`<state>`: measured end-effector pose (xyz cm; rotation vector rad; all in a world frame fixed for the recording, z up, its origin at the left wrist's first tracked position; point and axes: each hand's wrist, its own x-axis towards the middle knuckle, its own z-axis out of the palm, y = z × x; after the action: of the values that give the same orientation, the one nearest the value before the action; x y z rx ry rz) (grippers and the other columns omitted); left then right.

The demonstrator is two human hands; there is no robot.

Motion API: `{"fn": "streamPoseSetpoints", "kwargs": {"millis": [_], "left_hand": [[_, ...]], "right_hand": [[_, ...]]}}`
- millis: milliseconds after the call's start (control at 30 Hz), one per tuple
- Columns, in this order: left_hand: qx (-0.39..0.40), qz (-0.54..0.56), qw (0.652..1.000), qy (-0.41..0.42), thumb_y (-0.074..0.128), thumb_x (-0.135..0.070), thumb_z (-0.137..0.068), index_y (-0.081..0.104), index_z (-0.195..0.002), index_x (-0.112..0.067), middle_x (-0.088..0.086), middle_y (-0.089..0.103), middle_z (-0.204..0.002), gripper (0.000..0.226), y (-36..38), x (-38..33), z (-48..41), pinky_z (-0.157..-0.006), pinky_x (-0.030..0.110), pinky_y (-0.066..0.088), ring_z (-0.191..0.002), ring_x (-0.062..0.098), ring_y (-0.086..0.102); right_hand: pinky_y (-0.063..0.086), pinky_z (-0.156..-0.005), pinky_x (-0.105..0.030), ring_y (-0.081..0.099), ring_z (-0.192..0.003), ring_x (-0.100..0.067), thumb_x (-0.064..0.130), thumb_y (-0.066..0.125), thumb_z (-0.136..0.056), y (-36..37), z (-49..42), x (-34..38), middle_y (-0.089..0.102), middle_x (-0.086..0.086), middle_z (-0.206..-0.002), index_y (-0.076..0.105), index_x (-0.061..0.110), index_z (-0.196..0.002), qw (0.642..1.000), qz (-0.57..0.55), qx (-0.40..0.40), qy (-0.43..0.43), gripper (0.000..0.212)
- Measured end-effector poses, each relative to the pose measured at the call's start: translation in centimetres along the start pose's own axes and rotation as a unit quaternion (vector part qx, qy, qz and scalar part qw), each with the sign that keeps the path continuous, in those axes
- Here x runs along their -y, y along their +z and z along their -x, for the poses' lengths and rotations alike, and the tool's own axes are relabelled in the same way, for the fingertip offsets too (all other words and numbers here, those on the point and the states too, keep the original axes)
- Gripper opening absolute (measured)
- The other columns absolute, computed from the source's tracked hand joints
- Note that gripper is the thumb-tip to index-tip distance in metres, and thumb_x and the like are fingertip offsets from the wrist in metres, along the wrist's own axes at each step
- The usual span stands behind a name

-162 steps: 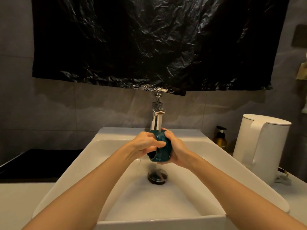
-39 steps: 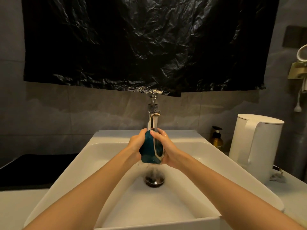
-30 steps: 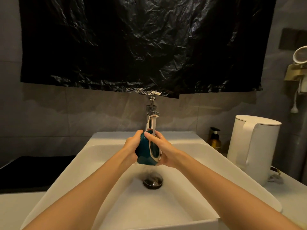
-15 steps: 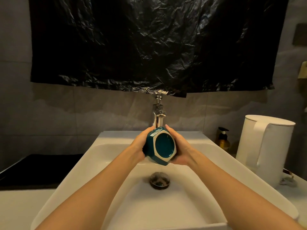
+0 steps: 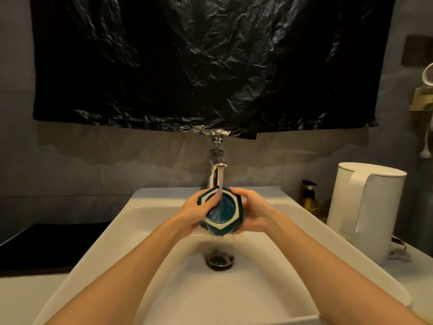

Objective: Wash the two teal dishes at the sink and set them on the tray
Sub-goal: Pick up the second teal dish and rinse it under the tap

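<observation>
Behind the white sink (image 5: 150, 233), black plastic sheet (image 5: 201, 62) covers the wall. We grip one teal dish (image 5: 221, 211) between the fingers of our left hand (image 5: 193, 211) and right hand (image 5: 254, 213). Water from the faucet (image 5: 216, 170) above our fingertips runs into its hollow, over the drain (image 5: 219, 261).

Setting: home washroom or small kitchenette corner, dimly lit.

Identified by white rectangular basin (image 5: 150, 221) with dark round drain (image 5: 219, 262) and chrome tap (image 5: 216, 170) running, mounted against grey tiled wall (image 5: 140, 160). Black crinkled plastic sheet (image 5: 203, 64) hung over the wall above the tap. White countertop (image 5: 21, 299) either side of the basin; on the right, white electric kettle (image 5: 365, 212) and, nearer the wall, amber pump bottle (image 5: 309, 198) with black top. Dark flat tray-like surface (image 5: 46, 247) on the left counter. Far right edge: wall-hung fittings, partly cut off, not identifiable. Domestic items only.
</observation>
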<state>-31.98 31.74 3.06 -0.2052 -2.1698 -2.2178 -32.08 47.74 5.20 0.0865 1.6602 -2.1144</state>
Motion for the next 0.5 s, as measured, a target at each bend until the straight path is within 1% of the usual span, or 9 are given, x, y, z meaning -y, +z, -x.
{"fn": "streamPoseSetpoints", "kwargs": {"millis": [33,67,100,133,233,300,333,400,500], "left_hand": [[0.012,-0.007,1.0,0.006,0.069,-0.036,-0.083,0.059,-0.119,-0.02,0.004,0.069,-0.106,0.041,-0.5,-0.1,0.1,-0.073,0.03,0.058,-0.095,0.019,0.068],[0.025,-0.015,0.999,0.012,0.068,-0.035,-0.083,0.059,-0.12,-0.021,0.004,0.069,-0.107,0.04,-0.9,-0.2,0.0,-0.073,0.029,0.058,-0.096,0.018,0.067],[0.039,-0.024,0.999,0.015,0.068,-0.034,-0.084,0.058,-0.12,-0.022,0.004,0.069,-0.109,0.039,-1.4,-0.3,0.0,-0.076,0.03,0.057,-0.098,0.019,0.067],[0.053,-0.038,0.998,0.015,0.067,-0.033,-0.084,0.058,-0.12,-0.023,0.004,0.068,-0.111,0.039,-1.7,-0.4,0.0,-0.08,0.032,0.057,-0.101,0.019,0.066],[0.081,-0.082,0.993,0.007,0.067,-0.03,-0.085,0.055,-0.121,-0.025,0.005,0.066,-0.112,0.039,-2.1,-0.5,0.0,-0.085,0.034,0.056,-0.104,0.021,0.063],[0.087,-0.085,0.993,-0.005,0.067,-0.03,-0.085,0.054,-0.12,-0.026,0.005,0.066,-0.112,0.038,-2.1,-0.5,0.1,-0.085,0.034,0.056,-0.104,0.021,0.063],[0.087,-0.084,0.993,-0.008,0.066,-0.029,-0.086,0.054,-0.12,-0.026,0.005,0.066,-0.112,0.036,-2.0,-0.5,0.1,-0.085,0.034,0.056,-0.103,0.021,0.064],[0.079,-0.072,0.994,-0.013,0.065,-0.03,-0.087,0.054,-0.118,-0.025,0.005,0.067,-0.11,0.033,-1.9,-0.5,0.1,-0.084,0.035,0.056,-0.101,0.021,0.065],[0.069,-0.008,0.997,-0.025,0.063,-0.032,-0.088,0.056,-0.122,-0.02,0.009,0.067,-0.113,0.037,-1.9,-0.7,0.1,-0.083,0.036,0.056,-0.102,0.024,0.066]], "right_hand": [[0.044,-0.099,-0.047,0.059,-0.112,-0.033,0.038,0.064,-0.081,-0.2,0.0,0.1,0.067,-0.014,-0.117,0.064,0.008,-0.113,1.0,0.005,0.026,0.006,0.044],[0.042,-0.102,-0.048,0.057,-0.117,-0.034,0.037,0.067,-0.078,-0.3,-0.1,0.1,0.065,-0.015,-0.122,0.062,0.007,-0.12,0.999,0.01,0.046,0.011,0.052],[0.042,-0.103,-0.048,0.057,-0.118,-0.033,0.038,0.069,-0.076,-0.2,-0.2,0.0,0.064,-0.015,-0.123,0.061,0.007,-0.123,0.998,0.015,0.062,0.018,0.057],[0.044,-0.101,-0.046,0.058,-0.116,-0.032,0.04,0.072,-0.075,0.0,-0.2,0.0,0.066,-0.015,-0.12,0.061,0.007,-0.122,0.997,0.031,0.063,0.018,0.059],[0.052,-0.093,-0.041,0.063,-0.104,-0.028,0.052,0.076,-0.07,1.2,0.1,-0.3,0.068,-0.011,-0.109,0.061,0.011,-0.111,0.996,0.087,-0.004,0.008,0.06],[0.054,-0.089,-0.039,0.064,-0.101,-0.027,0.061,0.075,-0.066,1.7,-0.3,-0.6,0.069,-0.01,-0.108,0.06,0.013,-0.111,0.993,0.112,-0.035,0.005,0.068],[0.055,-0.088,-0.039,0.064,-0.101,-0.027,0.064,0.074,-0.065,1.8,-0.4,-0.6,0.069,-0.01,-0.108,0.06,0.013,-0.112,0.992,0.118,-0.036,0.003,0.07],[0.054,-0.09,-0.04,0.064,-0.103,-0.027,0.061,0.071,-0.071,1.8,-0.5,-0.5,0.069,-0.01,-0.109,0.061,0.013,-0.113,0.994,0.107,-0.02,0.001,0.065],[0.049,-0.097,-0.046,0.062,-0.109,-0.029,0.051,0.068,-0.08,1.5,-0.4,-0.1,0.069,-0.011,-0.114,0.062,0.013,-0.117,0.997,0.062,0.035,-0.013,0.054]]}}
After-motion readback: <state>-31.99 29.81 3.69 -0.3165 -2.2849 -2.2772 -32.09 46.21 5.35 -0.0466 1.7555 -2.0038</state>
